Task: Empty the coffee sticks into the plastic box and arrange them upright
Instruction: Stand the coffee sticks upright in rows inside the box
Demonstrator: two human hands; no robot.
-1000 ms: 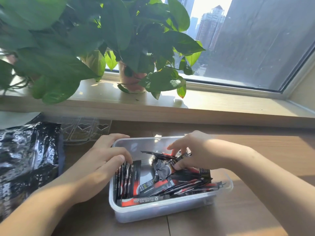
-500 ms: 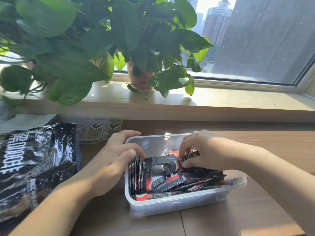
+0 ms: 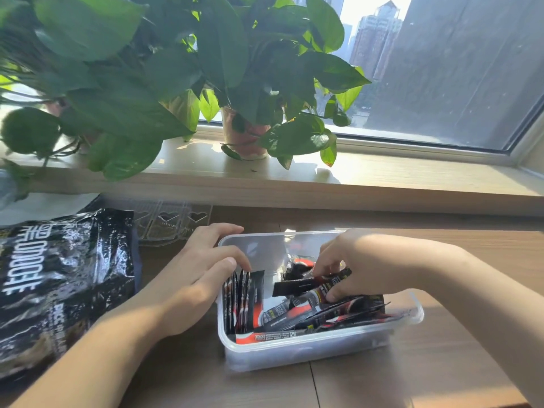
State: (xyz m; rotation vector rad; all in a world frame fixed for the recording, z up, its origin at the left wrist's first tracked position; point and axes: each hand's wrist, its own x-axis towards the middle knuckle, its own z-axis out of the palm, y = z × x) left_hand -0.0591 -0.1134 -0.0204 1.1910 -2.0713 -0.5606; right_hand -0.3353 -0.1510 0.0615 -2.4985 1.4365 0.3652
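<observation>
A clear plastic box point(image 3: 294, 347) stands on the wooden table, holding several black and red coffee sticks point(image 3: 297, 316). A few sticks point(image 3: 243, 301) stand on edge against the box's left wall, and the fingers of my left hand point(image 3: 200, 278) press on their tops from over the rim. The other sticks lie loose in a heap on the right. My right hand point(image 3: 353, 266) reaches into the box and pinches one black stick point(image 3: 306, 285) between thumb and fingers, lifted above the heap.
A crumpled black coffee bag point(image 3: 59, 284) lies on the table at the left. A clear moulded tray point(image 3: 173, 220) sits behind the left hand. Potted plants point(image 3: 244, 136) stand on the windowsill beyond, their leaves hanging over the back left.
My right hand has pulled one stick up out of the heap and turned it towards the left. My left hand stays on the standing sticks. The view has shifted left.
</observation>
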